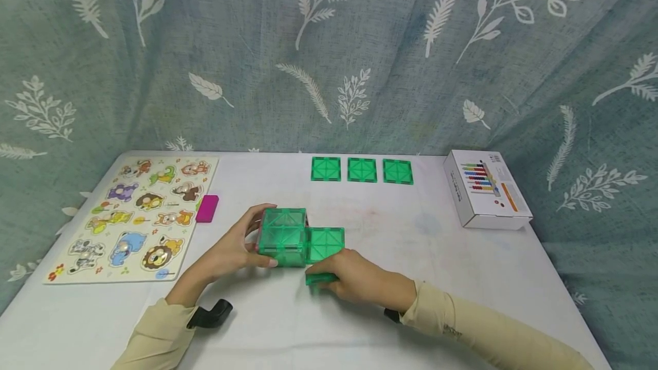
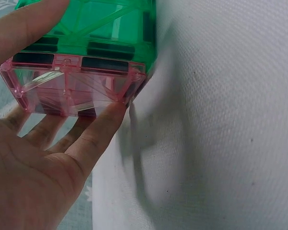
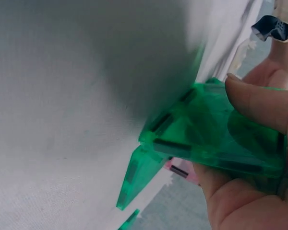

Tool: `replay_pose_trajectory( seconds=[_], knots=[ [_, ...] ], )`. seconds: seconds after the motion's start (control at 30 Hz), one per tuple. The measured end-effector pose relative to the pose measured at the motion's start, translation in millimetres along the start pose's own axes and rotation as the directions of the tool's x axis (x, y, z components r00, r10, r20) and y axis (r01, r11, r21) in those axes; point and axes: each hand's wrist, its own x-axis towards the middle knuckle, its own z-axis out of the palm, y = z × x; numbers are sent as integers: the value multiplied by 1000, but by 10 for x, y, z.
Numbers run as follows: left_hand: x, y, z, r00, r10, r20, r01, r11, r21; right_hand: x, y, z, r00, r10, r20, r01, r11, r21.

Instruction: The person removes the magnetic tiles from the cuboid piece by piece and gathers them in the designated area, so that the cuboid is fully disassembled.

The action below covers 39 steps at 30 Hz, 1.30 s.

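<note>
A box of translucent magnetic tiles [image 1: 283, 236] stands at the table's middle, green on top and front. My left hand [image 1: 236, 247] grips it from the left, thumb at the front and fingers behind. In the left wrist view its pink side [image 2: 72, 86] shows beside the palm. Just right of the box is a green square tile [image 1: 326, 242], touching or nearly touching it. My right hand [image 1: 354, 278] pinches another green magnetic tile [image 3: 201, 134] between thumb and fingers, tilted up in front of that tile. Part of the held tile is hidden by the hand in the head view.
Three green square tiles [image 1: 362, 169] lie in a row at the back. An animal peg puzzle board [image 1: 115, 264] covers the left side, with a magenta block [image 1: 207, 209] at its right edge. A white printed box [image 1: 488, 190] stands back right, before the leaf-patterned curtain [image 1: 390, 44].
</note>
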Motion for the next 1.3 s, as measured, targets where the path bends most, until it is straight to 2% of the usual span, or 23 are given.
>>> replay_pose_trajectory(
  seconds=[0.17,0.43,0.63,0.73,0.83,0.93,1.0,1.13,1.3],
  knots=[
    [-2,16,-7,1000,-8,8,8,1000,8,-53,-29,-4,1000,-24,18,23,998,54],
    [-33,-8,-33,1000,-14,28,14,1000,10,-111,-10,-30,996,30,88,-36,997,70],
    [-77,-7,-96,998,-15,55,13,1000,22,-142,65,-166,991,-27,134,10,991,132],
    [-102,-4,-121,997,-22,68,20,1000,24,-148,108,-275,996,-31,83,16,985,173],
    [-120,-5,-133,997,-25,74,23,999,24,-133,164,-392,1000,14,-11,-11,976,217],
    [-134,-8,-140,997,-19,76,18,1000,23,-87,230,-496,990,87,-108,-61,972,228],
    [-139,-8,-141,997,-15,77,14,1000,19,-40,278,-549,981,129,-141,-95,970,224],
    [-144,-19,-148,997,-12,82,11,1000,18,65,381,-605,974,183,-135,-151,964,219],
    [-153,-24,-160,996,-22,91,21,1000,13,243,492,-576,970,191,-148,-165,971,171]
  ],
)
